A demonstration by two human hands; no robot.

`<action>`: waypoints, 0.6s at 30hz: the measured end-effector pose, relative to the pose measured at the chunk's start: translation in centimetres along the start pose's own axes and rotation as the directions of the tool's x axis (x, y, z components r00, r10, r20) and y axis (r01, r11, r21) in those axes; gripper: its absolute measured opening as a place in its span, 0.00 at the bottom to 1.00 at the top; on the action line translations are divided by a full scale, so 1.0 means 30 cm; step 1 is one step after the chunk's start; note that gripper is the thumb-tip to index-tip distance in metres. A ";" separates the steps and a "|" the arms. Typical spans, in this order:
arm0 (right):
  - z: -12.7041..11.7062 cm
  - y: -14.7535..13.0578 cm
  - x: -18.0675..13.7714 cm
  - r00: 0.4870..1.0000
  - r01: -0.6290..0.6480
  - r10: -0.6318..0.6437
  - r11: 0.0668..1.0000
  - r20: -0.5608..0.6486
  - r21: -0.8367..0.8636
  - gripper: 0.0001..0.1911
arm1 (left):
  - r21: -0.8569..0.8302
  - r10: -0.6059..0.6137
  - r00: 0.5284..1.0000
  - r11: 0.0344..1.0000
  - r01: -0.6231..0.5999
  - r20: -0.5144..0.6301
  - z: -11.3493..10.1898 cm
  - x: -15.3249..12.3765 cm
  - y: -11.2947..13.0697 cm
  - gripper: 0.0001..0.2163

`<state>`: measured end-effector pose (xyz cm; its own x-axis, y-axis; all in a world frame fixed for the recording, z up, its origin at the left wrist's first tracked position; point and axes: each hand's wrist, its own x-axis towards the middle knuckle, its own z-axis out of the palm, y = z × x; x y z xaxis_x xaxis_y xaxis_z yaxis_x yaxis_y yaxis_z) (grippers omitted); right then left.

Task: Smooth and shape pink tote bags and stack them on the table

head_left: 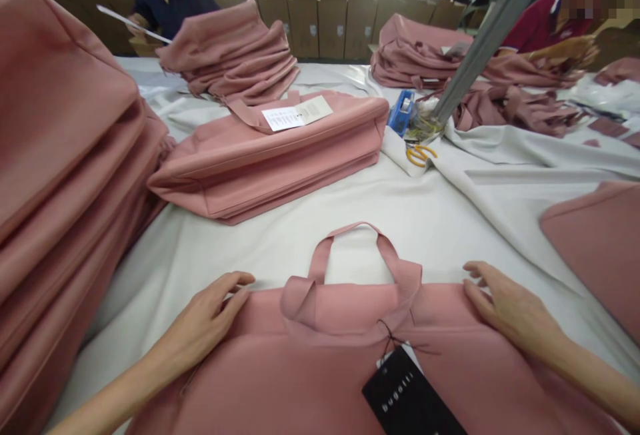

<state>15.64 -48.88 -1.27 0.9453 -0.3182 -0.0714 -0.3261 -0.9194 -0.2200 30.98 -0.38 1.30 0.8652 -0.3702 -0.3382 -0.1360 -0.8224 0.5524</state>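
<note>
A pink handbag (320,362) lies flat in front of me on the white cloth, its handles (350,248) pointing away. A black tag (407,398) on a string hangs from the handle base. My left hand (205,322) rests on the bag's top left corner, fingers stretched and slightly bent, holding nothing. My right hand (505,305) lies on the top right corner, fingers spread and flat.
A tall stack of pink bags (60,175) rises at my left. Another pink bag (270,155) with a white paper label lies ahead. More bags are piled further back. A blue tape dispenser (401,112), yellow scissors (420,153) and a metal pole (485,35) stand right of centre. Two people work at the far side.
</note>
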 end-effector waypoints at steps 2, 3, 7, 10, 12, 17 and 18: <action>-0.022 -0.041 0.032 1.000 -0.014 0.013 0.999 0.011 0.051 0.16 | 0.010 0.018 1.000 1.000 -0.018 -0.019 0.013 0.012 0.053 0.20; -0.020 -0.061 0.046 0.999 -0.019 0.017 0.998 0.032 0.057 0.16 | 0.046 0.016 1.000 0.999 -0.016 -0.005 0.027 0.020 0.072 0.20; 0.062 -0.100 0.074 0.995 0.018 -0.016 1.000 0.100 -0.020 0.16 | 0.320 -0.021 0.997 0.947 -0.003 0.072 0.106 0.064 0.088 0.20; 0.143 -0.085 0.079 0.999 0.043 -0.042 0.998 0.020 -0.037 0.16 | 0.393 -0.029 0.999 0.919 0.009 0.044 0.150 0.100 0.064 0.19; 0.172 -0.071 0.081 0.999 0.033 -0.034 0.999 -0.022 -0.023 0.16 | 0.393 -0.011 0.999 0.920 -0.003 0.034 0.163 0.117 0.053 0.19; 0.112 -0.099 0.062 0.965 0.143 -0.097 0.974 -0.243 0.177 0.16 | 0.396 -0.010 1.000 0.918 0.000 0.023 0.161 0.125 0.056 0.20; 0.078 -0.121 0.045 0.941 0.163 -0.087 0.963 -0.327 0.213 0.15 | 0.394 -0.011 1.000 0.919 0.003 0.018 0.160 0.123 0.059 0.21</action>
<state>18.10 -45.43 -2.85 0.9163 -0.2954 0.2703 -0.1593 -0.8883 -0.4309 31.62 -5.26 -2.62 0.8578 -0.3689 -0.3581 -0.3126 -0.9272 0.2064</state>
